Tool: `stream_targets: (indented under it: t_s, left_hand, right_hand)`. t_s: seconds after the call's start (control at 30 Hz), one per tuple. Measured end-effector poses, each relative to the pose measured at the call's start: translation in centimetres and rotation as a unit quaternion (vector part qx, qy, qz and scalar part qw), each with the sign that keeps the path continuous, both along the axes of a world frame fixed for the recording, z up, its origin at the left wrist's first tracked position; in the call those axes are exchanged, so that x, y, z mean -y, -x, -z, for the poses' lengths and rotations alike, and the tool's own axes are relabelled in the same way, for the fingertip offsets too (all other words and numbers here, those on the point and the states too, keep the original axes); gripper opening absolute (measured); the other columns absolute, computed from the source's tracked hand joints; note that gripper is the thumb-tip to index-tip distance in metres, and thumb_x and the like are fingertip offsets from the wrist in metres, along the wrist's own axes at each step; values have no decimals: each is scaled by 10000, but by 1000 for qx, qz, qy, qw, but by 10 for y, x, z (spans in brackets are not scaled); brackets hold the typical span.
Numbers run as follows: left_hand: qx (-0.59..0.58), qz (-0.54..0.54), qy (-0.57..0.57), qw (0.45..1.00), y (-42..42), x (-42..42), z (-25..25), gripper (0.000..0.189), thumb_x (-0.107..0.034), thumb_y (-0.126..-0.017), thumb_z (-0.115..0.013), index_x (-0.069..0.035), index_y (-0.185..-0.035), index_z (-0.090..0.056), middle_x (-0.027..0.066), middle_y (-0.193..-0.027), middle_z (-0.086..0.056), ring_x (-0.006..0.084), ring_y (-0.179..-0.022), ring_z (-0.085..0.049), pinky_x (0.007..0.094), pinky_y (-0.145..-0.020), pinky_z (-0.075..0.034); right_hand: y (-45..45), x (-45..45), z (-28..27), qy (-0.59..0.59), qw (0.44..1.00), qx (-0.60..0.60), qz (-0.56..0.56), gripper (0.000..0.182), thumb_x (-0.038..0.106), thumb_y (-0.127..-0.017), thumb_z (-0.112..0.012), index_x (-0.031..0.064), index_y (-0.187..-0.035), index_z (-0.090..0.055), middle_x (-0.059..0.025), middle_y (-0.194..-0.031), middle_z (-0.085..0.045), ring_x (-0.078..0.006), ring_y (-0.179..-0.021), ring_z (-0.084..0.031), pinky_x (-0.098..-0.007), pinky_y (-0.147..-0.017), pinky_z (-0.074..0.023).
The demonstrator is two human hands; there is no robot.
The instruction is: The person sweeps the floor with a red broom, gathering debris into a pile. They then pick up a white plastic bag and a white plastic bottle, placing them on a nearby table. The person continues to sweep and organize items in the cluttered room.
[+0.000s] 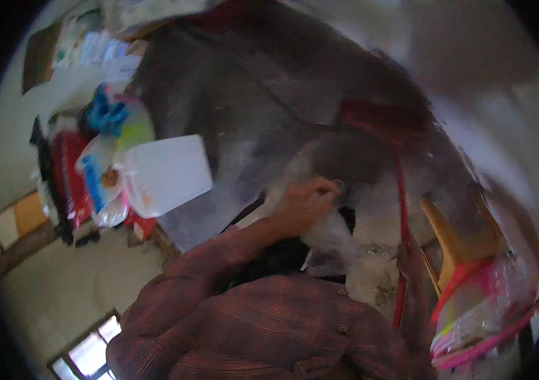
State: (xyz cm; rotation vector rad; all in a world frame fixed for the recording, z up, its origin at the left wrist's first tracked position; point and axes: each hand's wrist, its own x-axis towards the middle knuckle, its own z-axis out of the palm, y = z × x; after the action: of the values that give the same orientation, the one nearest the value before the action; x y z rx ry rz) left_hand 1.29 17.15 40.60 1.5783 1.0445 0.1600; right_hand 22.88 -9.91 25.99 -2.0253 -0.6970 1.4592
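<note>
My left hand (pixel 310 199) is at the middle, its fingers curled in front of pale, crumpled material (pixel 333 235); blur hides whether it grips any of this. A long red stick (pixel 401 199) runs down the right side from a dark red, wide head (pixel 383 118) over the grey floor (pixel 245 85). My right forearm (pixel 412 280) appears as a blurred sleeve along the lower stick. The right hand (pixel 407 249) seems to be at the stick, but its fingers cannot be made out.
At the left are a white plastic container (pixel 169 173), a red packet (pixel 70 171) and a blue plastic bag (pixel 105 111). To the right, a yellow-orange plastic chair or stool (pixel 459 242) stands beside a pink clear-plastic bag (pixel 488 308). Papers (pixel 103 52) lie at the upper left.
</note>
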Motion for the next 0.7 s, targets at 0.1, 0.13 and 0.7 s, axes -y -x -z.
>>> stream_targets:
  t_s: [0.1, 0.13, 0.7]
  left_hand:
    - [3, 52, -91, 995, 3, 1, 10, 138, -112, -846, -527, -27, -936, -587, 35, -823, -580, 96, -745, -529, 257, -681, -432]
    - [1, 22, -40, 999, 0, 4, 7, 137, -113, -852, -519, -26, -936, -584, 34, -813, -576, 95, -732, -523, 258, -671, -433]
    - [-32, 19, -38, 999, -2, 9, 9, 129, -95, -847, -512, -12, -911, -587, 47, -728, -579, 99, -674, -524, 251, -629, -424]
  right_hand:
    - [-20, -39, 40, -1, 999, -1, -33, 517, 106, -859, -497, 166, -1347, -341, -99, -741, -561, -167, -581, -520, -292, -544, -446]
    - [-26, -60, 34, -10, 998, -61, 6, 471, 135, -864, -496, 157, -1321, -382, -73, -712, -550, -150, -527, -505, -293, -488, -438]
    - [-39, 19, 36, -20, 981, -99, 169, 483, 155, -899, -462, 86, -1354, -318, 5, -598, -477, -70, -457, -436, -246, -407, -393]
